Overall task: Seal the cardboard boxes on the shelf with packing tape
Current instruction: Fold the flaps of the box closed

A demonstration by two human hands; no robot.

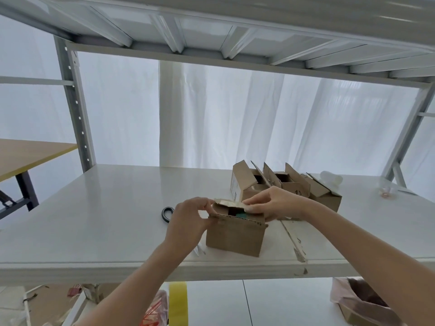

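Two hands on small brown cardboard box (pixel 235 236) near front edge of white metal shelf (pixel 113 222); left hand (pixel 188 222) pinches its left corner, right hand (pixel 273 203) pinches top flap (pixel 229 203). Press flaps flush before taping.

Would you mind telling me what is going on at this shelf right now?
A person is folding the top flaps of a small cardboard box at the front of the white shelf. The left hand pinches its left corner; the right hand holds the far flap. The top is not yet shut. More open boxes stand behind.
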